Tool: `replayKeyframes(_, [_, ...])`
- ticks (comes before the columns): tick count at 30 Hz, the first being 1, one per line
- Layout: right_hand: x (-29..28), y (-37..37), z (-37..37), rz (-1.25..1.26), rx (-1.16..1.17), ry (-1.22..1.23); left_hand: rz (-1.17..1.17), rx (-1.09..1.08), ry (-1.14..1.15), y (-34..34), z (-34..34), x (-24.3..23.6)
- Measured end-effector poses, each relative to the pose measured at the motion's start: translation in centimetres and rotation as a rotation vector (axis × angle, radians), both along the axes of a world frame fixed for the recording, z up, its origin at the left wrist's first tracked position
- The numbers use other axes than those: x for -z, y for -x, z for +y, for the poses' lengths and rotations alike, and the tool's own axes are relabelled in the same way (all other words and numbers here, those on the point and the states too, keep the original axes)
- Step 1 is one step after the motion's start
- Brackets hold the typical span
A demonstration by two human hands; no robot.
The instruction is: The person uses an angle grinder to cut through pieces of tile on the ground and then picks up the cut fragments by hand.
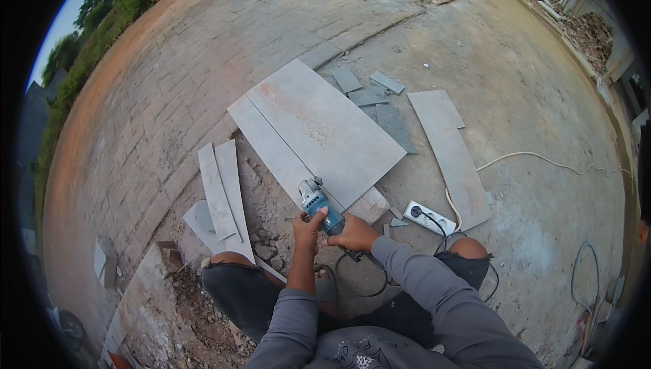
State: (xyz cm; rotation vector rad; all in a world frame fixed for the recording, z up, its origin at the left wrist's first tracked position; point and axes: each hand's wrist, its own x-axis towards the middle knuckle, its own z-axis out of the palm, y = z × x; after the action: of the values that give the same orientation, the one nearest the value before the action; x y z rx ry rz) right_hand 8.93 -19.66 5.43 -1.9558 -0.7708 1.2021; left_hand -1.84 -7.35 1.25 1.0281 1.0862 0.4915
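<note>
Both my hands hold a teal angle grinder (315, 202) with a silver head. My left hand (309, 229) wraps its body from the left, the thumb on top. Around the rear of the body, my right hand (354, 234) is closed from the right. The grinder's head rests over the near edge of a large light grey tile (325, 118). A thin dark straight line runs lengthwise along the tile's left side, from the far edge to the grinder. Whether the disc touches the tile is hidden by the head.
A white power strip (430, 218) with a black plug lies right of my hands. Beyond it are a long tile piece (449, 155) and a pale cable (536, 157). Tile strips (217, 189) lie at left, grey offcuts (395, 125) behind the tile. Rubble (268, 250) sits near my left knee.
</note>
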Motion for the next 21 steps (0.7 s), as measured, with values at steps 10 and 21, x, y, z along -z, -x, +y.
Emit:
replayKeyframes(10, [0.5,-0.1,0.1,0.017,-0.010,0.027,-0.026,-0.041,-0.019,-0.3,-0.6,-0.2])
replayKeyframes(21, [0.5,-0.2,0.3,0.034,-0.031,0.049,-0.020,0.022,0.048,0.1,0.1,0.5])
